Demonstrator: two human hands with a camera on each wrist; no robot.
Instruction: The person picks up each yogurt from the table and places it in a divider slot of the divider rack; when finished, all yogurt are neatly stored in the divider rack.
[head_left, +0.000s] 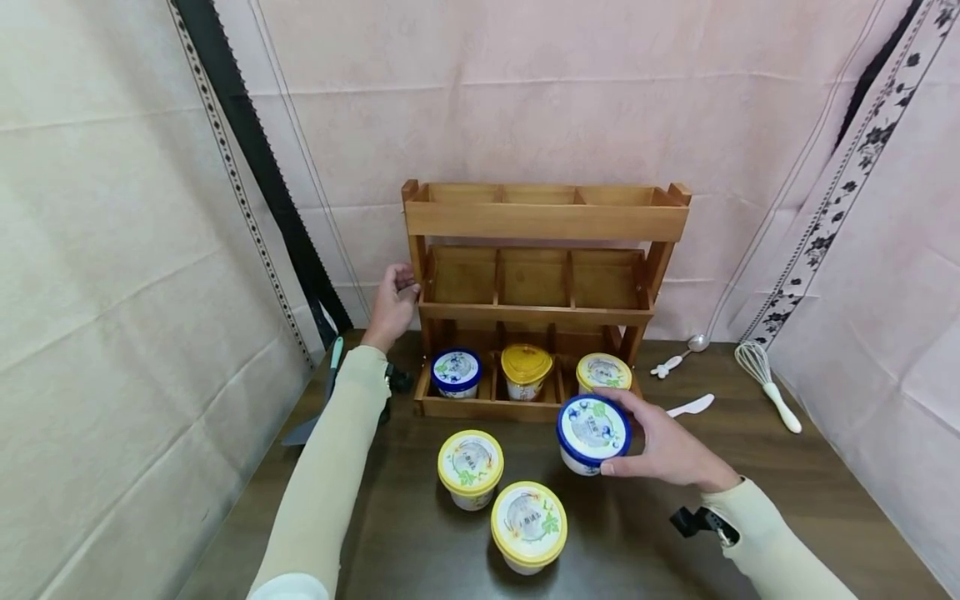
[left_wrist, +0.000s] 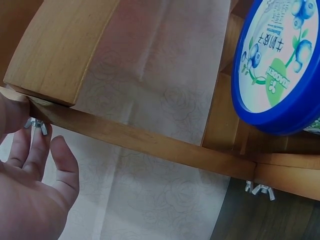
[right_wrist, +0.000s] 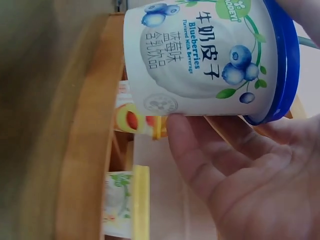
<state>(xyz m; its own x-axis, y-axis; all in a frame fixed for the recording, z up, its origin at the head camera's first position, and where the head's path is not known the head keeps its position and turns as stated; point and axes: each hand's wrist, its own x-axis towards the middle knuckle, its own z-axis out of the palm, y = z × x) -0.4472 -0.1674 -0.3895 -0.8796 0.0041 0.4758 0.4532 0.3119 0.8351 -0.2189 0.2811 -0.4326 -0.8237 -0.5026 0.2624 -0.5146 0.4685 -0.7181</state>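
Note:
My right hand (head_left: 671, 446) grips a blue-lidded blueberry milk cup (head_left: 594, 429) by its side, in front of the rack's lower right; the printed side of this cup (right_wrist: 200, 65) fills the right wrist view. My left hand (head_left: 395, 304) holds the left side post of the three-tier wooden rack (head_left: 547, 223), thumb over the wood and fingers beneath by a wing nut (left_wrist: 37, 125). On the bottom tier sit another blue-lidded cup (head_left: 456, 372), a deep-yellow-lidded cup (head_left: 527, 367) and a pale-topped yellow-lidded cup (head_left: 604, 372), one per compartment.
Two yellow-lidded cups, one farther (head_left: 470, 469) and one nearer (head_left: 529, 525), stand before the rack. At right lie a spoon (head_left: 680, 357), a spreader knife (head_left: 692, 407) and a whisk (head_left: 768, 385). A turquoise-handled tool (head_left: 337, 353) is partly behind my left arm. Cloth walls (head_left: 540, 133) surround the table.

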